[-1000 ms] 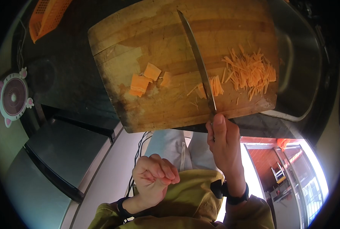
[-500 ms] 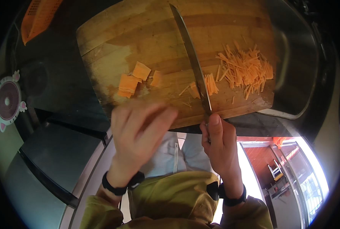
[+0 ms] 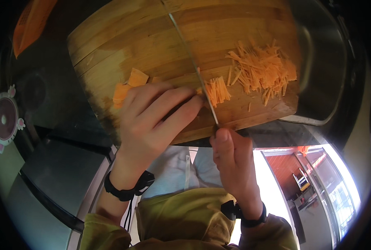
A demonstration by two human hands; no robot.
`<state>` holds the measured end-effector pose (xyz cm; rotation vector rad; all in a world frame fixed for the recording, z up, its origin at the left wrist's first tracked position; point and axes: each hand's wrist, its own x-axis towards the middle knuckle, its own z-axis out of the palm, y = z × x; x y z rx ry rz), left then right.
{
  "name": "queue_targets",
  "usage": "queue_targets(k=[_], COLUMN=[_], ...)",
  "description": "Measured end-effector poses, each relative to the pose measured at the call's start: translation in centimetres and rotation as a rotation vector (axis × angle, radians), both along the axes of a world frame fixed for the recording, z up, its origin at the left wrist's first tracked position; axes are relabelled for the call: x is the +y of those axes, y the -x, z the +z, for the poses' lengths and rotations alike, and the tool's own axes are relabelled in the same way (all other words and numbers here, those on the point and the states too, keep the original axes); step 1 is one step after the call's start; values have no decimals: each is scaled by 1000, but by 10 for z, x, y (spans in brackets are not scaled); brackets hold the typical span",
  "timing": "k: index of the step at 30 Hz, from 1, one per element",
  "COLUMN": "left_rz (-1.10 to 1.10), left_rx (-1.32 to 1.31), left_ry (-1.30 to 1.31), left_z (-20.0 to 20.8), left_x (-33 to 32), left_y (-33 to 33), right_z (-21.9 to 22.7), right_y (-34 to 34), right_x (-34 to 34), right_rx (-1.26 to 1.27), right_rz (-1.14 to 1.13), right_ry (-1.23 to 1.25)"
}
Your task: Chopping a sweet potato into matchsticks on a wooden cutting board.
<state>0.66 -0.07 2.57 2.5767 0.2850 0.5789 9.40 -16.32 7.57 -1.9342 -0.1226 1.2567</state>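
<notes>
My right hand (image 3: 234, 160) grips the handle of a long knife (image 3: 192, 60), its thumb along the top. The blade stands edge-down across the wooden cutting board (image 3: 127, 41), pointing away from me. My left hand (image 3: 152, 114) bends over the board, its fingertips pressed down close to the blade's left side. Those fingers hold orange carrot slices, mostly hidden beneath them. Just right of the blade lies a small row of cut carrot strips (image 3: 218, 91). Farther right is a loose heap of carrot shreds (image 3: 262, 68). Thin carrot slices (image 3: 137, 78) rest beyond my left knuckles, partly covered.
A metal sink (image 3: 323, 62) adjoins the board's right side. On the dark counter at far left are an orange basket (image 3: 31, 27) and a round pink-and-white object with paw shapes (image 3: 4, 118). Grey cabinet fronts (image 3: 64, 171) stand at lower left.
My left hand has come forward and right, from hovering near the board's front edge onto the carrot beside the blade. The knife now stands more upright. The view has shifted slightly.
</notes>
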Motion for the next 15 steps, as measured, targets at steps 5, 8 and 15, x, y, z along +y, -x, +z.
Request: queue_targets(k=[5, 8, 15], left_rz=[8, 19, 18], left_rx=[23, 32, 33], left_ry=[-90, -109, -121], left_z=[0, -1, -1], left_x=[2, 3, 5], left_y=[2, 4, 5], right_z=[3, -1, -1], right_y=[6, 7, 5], right_x=[-1, -3, 2], right_rx=[-77, -37, -96], right_rz=[20, 64, 99], right_ry=[-91, -77, -43])
